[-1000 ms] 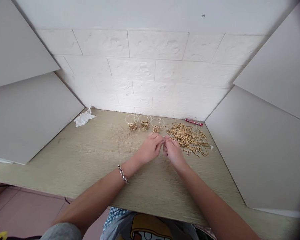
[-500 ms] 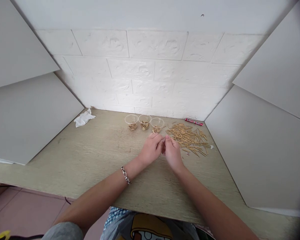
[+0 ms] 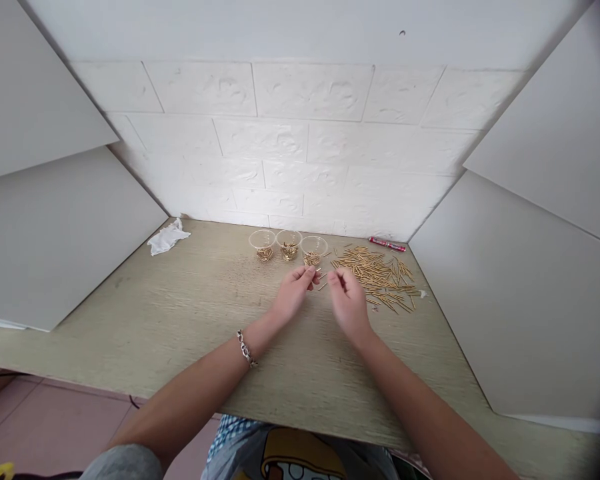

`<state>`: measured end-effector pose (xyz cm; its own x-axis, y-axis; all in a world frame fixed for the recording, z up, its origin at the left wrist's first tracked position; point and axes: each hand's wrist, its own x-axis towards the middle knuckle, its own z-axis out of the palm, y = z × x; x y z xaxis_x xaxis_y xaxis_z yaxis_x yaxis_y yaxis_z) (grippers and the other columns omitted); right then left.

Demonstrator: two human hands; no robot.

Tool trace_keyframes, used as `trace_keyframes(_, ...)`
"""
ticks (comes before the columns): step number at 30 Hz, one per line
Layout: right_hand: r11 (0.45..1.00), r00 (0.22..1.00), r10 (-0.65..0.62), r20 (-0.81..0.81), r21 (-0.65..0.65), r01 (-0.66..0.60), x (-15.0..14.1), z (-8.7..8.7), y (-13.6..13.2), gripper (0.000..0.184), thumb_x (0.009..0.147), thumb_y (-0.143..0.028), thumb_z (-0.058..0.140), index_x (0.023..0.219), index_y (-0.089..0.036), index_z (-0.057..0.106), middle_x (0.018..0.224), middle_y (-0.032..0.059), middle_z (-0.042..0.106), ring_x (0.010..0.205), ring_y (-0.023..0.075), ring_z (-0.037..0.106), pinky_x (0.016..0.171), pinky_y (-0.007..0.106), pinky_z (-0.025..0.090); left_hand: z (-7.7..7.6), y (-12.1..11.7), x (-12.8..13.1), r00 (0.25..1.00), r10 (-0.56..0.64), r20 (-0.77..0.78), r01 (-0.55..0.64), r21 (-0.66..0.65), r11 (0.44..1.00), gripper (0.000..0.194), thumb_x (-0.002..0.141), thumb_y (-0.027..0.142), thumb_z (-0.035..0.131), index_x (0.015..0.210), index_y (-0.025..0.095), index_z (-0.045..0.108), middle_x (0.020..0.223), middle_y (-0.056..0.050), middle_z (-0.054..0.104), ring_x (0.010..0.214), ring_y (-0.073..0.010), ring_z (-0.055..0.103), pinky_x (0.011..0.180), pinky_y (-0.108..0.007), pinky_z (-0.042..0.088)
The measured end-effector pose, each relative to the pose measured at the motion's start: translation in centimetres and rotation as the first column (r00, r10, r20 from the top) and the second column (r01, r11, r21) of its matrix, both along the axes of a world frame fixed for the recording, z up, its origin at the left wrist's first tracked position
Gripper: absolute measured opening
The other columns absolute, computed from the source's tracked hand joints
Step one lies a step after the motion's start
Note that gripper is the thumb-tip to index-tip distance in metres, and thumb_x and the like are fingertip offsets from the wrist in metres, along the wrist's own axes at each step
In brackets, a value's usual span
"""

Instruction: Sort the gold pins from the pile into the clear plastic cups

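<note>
My left hand (image 3: 295,288) is closed in a pinch on a thin gold-coloured rod (image 3: 319,270), whose end sticks out past the fingertips. My right hand (image 3: 348,297), slightly blurred, sits a little to the right with thumb and forefinger pressed together; what they hold, if anything, cannot be made out. Just beyond it lies a loose pile of gold rods (image 3: 370,268). A stray rod (image 3: 323,287) rests on the table between the hands. Three clear plastic cups stand beyond my left hand: a left cup (image 3: 263,240), a middle cup (image 3: 289,239) and a right cup (image 3: 314,246), each with small gold pieces inside.
Small brownish specks dot the wooden table (image 3: 180,307) left of the cups. A crumpled white tissue (image 3: 168,237) lies at the back left, a red tube-like wrapper (image 3: 387,244) at the back right. Grey panels flank both sides, and a white brick-patterned wall (image 3: 280,143) closes the back.
My hands have parted from touching each other: the left has drawn to the left, the right slightly to the right. A rod now shows at the left fingertips.
</note>
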<state>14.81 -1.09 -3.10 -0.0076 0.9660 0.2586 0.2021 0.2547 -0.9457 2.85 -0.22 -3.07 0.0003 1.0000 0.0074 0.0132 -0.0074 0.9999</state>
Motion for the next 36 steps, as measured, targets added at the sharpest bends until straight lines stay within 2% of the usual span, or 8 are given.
trace_keyframes(3, 0.936, 0.914, -0.050, 0.403, 0.338, -0.098, 0.4, 0.0, 0.0, 0.020, 0.084, -0.030, 0.044, 0.091, -0.019, 0.059, 0.086, 0.0078, 0.059, 0.081, 0.0192, 0.052, 0.075, 0.033, 0.040, -0.3, 0.2, 0.0, 0.980, -0.022, 0.200, 0.034, -0.058, 0.998, 0.027, 0.078, 0.039, 0.050, 0.073, 0.012, 0.053, 0.070, -0.002, 0.053, 0.063, -0.0088, 0.046, 0.063, -0.022, 0.040)
trace_keyframes(7, 0.894, 0.836, -0.139, 0.531, 0.431, -0.125, 0.5, -0.7, 0.3, 0.027, 0.086, -0.026, 0.042, 0.105, -0.018, 0.060, 0.097, 0.0104, 0.059, 0.091, 0.0211, 0.053, 0.081, 0.034, 0.040, -0.4, 0.0, 0.1, 0.958, -0.068, 0.278, 0.102, -0.108, 0.989, 0.024, 0.076, 0.036, 0.052, 0.076, 0.011, 0.054, 0.072, -0.003, 0.055, 0.067, -0.0096, 0.050, 0.068, -0.023, 0.043)
trace_keyframes(11, 0.906, 0.840, -0.133, 0.526, 0.409, -0.112, 0.7, -1.1, 0.9, 0.026, 0.085, -0.029, 0.046, 0.099, -0.016, 0.063, 0.092, 0.0100, 0.060, 0.086, 0.0203, 0.054, 0.078, 0.033, 0.042, -0.4, -0.1, 0.1, 0.970, -0.092, 0.225, 0.121, -0.121, 0.985, 0.026, 0.079, 0.036, 0.049, 0.078, 0.012, 0.057, 0.076, -0.004, 0.059, 0.070, -0.0111, 0.052, 0.070, -0.024, 0.044)
trace_keyframes(17, 0.957, 0.908, -0.090, 0.410, 0.288, -0.035, 1.2, -1.1, 1.7, 0.017, 0.082, -0.029, 0.050, 0.079, -0.017, 0.063, 0.078, 0.0053, 0.062, 0.070, 0.0156, 0.054, 0.065, 0.028, 0.041, 0.2, -0.2, -0.1, 0.989, -0.128, 0.071, 0.138, -0.164, 0.977, 0.035, 0.083, 0.040, 0.040, 0.081, 0.012, 0.062, 0.079, -0.005, 0.062, 0.065, -0.0102, 0.051, 0.066, -0.024, 0.042)
trace_keyframes(22, 0.988, 0.925, -0.035, 0.378, 0.150, -0.024, 1.1, -1.6, 2.2, 0.016, 0.080, -0.025, 0.047, 0.077, -0.016, 0.060, 0.074, 0.0052, 0.062, 0.067, 0.0154, 0.054, 0.064, 0.028, 0.039, 0.6, 0.2, -1.1, 0.981, -0.031, -0.191, 0.014, -0.090, 0.996, 0.043, 0.084, 0.045, 0.036, 0.079, 0.012, 0.064, 0.072, -0.006, 0.062, 0.063, -0.0121, 0.050, 0.063, -0.025, 0.041)
trace_keyframes(25, 0.993, 0.923, 0.051, 0.382, 0.081, -0.089, 0.5, -2.3, 2.2, 0.013, 0.079, -0.022, 0.047, 0.077, -0.017, 0.059, 0.075, 0.0042, 0.062, 0.068, 0.0153, 0.054, 0.065, 0.028, 0.039, 0.3, 0.7, -1.7, 0.980, 0.040, -0.195, -0.046, -0.026, 0.999, 0.045, 0.083, 0.048, 0.035, 0.074, 0.013, 0.062, 0.068, -0.005, 0.060, 0.060, -0.0116, 0.050, 0.060, -0.025, 0.041)
trace_keyframes(29, 0.974, 0.884, 0.128, 0.450, 0.111, -0.198, -0.3, -3.1, 2.0, 0.012, 0.079, -0.019, 0.046, 0.073, -0.018, 0.057, 0.073, 0.0034, 0.059, 0.067, 0.0148, 0.051, 0.065, 0.027, 0.037, 0.2, 1.0, -2.0, 0.974, 0.092, -0.209, -0.091, 0.016, 0.996, 0.045, 0.083, 0.048, 0.035, 0.070, 0.013, 0.061, 0.065, -0.004, 0.058, 0.058, -0.0113, 0.050, 0.058, -0.024, 0.041)
trace_keyframes(36, 0.957, 0.807, 0.145, 0.572, 0.128, -0.262, -0.5, -3.5, 2.2, 0.013, 0.079, -0.015, 0.046, 0.067, -0.018, 0.048, 0.075, 0.0043, 0.056, 0.076, 0.0169, 0.048, 0.068, 0.028, 0.036, 0.2, 1.0, -2.0, 0.974, 0.138, -0.178, -0.129, 0.062, 0.990, 0.044, 0.083, 0.048, 0.036, 0.066, 0.013, 0.059, 0.060, -0.003, 0.053, 0.057, -0.0112, 0.048, 0.057, -0.024, 0.039)
